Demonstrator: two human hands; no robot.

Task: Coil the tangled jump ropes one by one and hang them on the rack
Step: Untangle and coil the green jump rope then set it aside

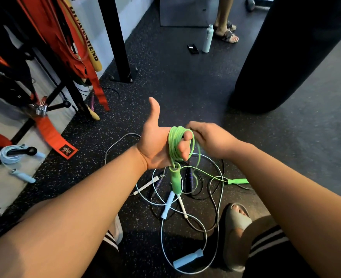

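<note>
Thin green plastic jump rope (172, 141) part-coiled.
We loop it round our left hand (153, 145), fingers curled, right hand (209, 137) pinching slack; the near floor tangle (168, 205) waits.

Left hand (154, 146) holds rope (173, 141), right hand (210, 138) pinches it

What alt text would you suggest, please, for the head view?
A person's left hand, thumb up, holds coils of a thin green jump rope while the right hand pinches its cord; other tangled ropes lie on the black speckled floor.
</note>
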